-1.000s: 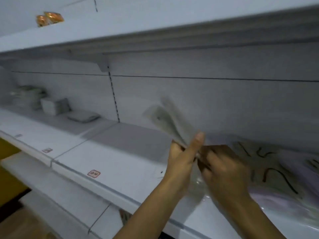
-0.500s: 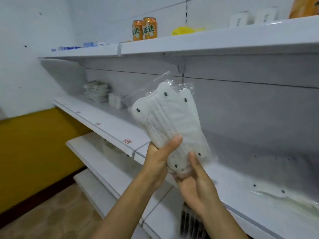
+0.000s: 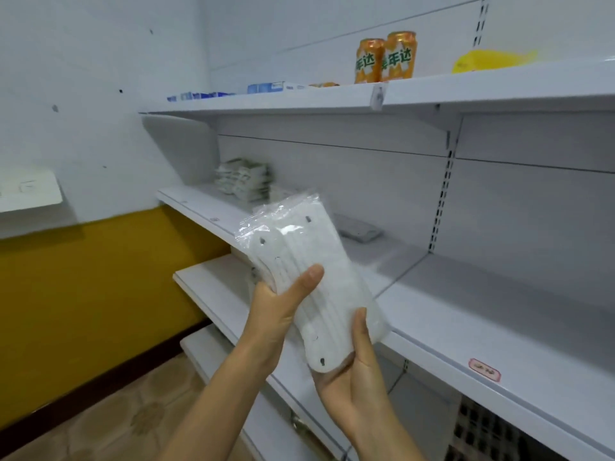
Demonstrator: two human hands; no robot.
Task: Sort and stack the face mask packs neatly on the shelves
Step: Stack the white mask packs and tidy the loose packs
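While both hands are gripping it at the centre of the frame, the face mask pack (image 3: 309,281) is tilting up and to the left: white folded masks with small dark holes, sealed in crinkled clear plastic. The right hand (image 3: 349,377) is cupping its lower end from beneath, thumb lying up the right edge; the left hand (image 3: 279,311) is clasping its left side, thumb pressing across the front. Behind it, the middle shelf (image 3: 466,327) is running to a blurred stack of packs (image 3: 243,179) at centre left.
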